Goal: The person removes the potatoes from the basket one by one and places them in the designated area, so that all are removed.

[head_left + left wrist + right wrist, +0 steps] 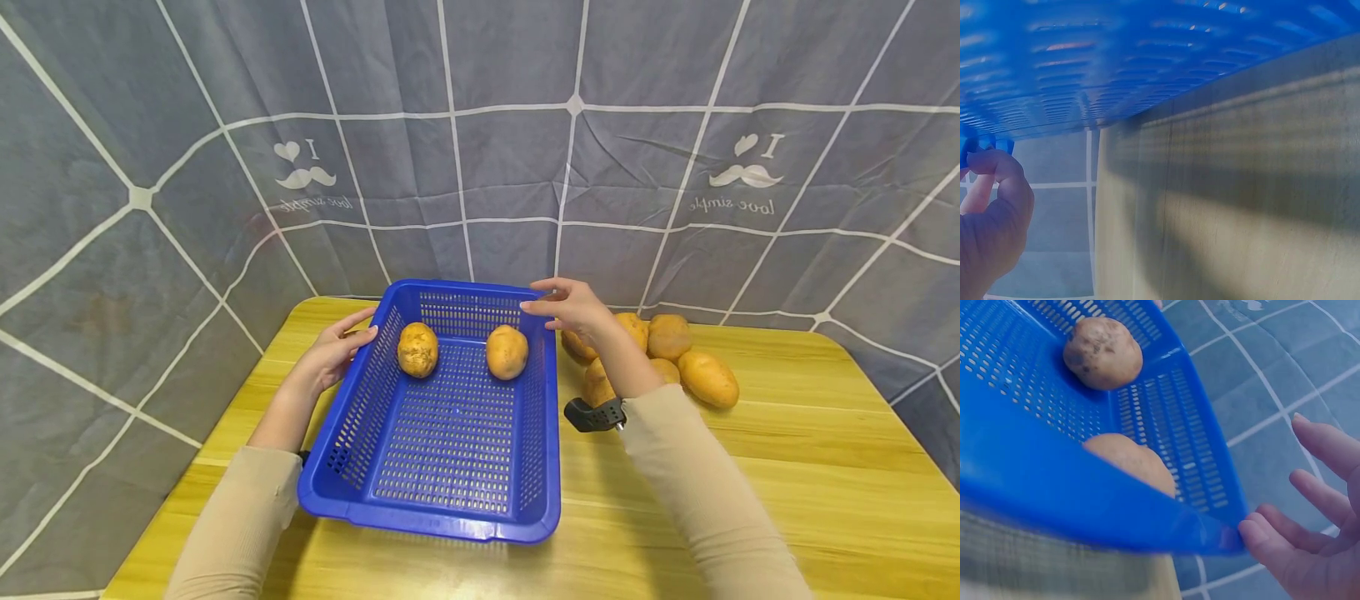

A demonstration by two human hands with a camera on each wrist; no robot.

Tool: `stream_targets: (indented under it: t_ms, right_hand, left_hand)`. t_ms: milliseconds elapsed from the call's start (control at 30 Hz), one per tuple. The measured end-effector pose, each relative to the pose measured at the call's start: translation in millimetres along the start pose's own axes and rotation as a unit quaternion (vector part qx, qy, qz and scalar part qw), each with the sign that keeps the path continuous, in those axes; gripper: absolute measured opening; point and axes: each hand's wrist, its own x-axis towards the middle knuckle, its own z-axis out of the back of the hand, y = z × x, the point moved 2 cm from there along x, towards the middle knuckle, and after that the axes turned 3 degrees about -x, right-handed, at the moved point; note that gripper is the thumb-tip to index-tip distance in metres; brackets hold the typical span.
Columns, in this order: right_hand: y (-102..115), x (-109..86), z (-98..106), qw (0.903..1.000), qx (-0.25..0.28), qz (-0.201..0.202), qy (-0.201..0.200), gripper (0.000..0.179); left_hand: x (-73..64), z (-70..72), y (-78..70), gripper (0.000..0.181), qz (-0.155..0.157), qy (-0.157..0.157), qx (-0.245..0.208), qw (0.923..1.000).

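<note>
A blue plastic basket [457,533] with slotted walls stands between the two hands. Inside it lie two potatoes, a browner one [417,350] at the left and a smoother one [507,352] at the right. The left hand [335,350] grips the basket's left rim near the far corner; in the left wrist view its thumb [1010,178] bends over that edge. At the far right corner is the right hand [573,308], its fingers spread apart. In the right wrist view, the thumb [1266,540] touches the corner of the rim while the other fingers point past it.
Several loose potatoes [708,379] lie in a group on the wooden table [825,450], right of the basket and partly behind the right forearm. A grey curtain [510,167] with white lines hangs behind the table and along its left side.
</note>
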Motion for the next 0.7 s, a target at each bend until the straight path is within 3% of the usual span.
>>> stream_targets:
  t_ms: [367,500,600,700]
  right_hand:
    - [3,13.8,-37,0.9998,-0.021,0.0,0.008,0.057]
    - [1,17.4,-50,0.9968,-0.078,0.012,-0.006,0.056]
    - [1,17.6,-57,0.9833,-0.177,0.029,-0.028,0.055]
    - [-1,17.4,-63,0.9605,-0.271,0.038,-0.053,0.056]
  left_hand:
    - [0.2,0.9,-0.6,0.061,-0.006,0.004,-0.014,0.9999]
    - [0.7,0.4,0.2,0.062,-0.001,0.001,-0.004,1.0]
    - [0.6,0.7,0.6,0.061,0.0,0.001,0.002,1.0]
    - [0.6,0.8,0.7,0.061,-0.001,0.002,0.004,1.0]
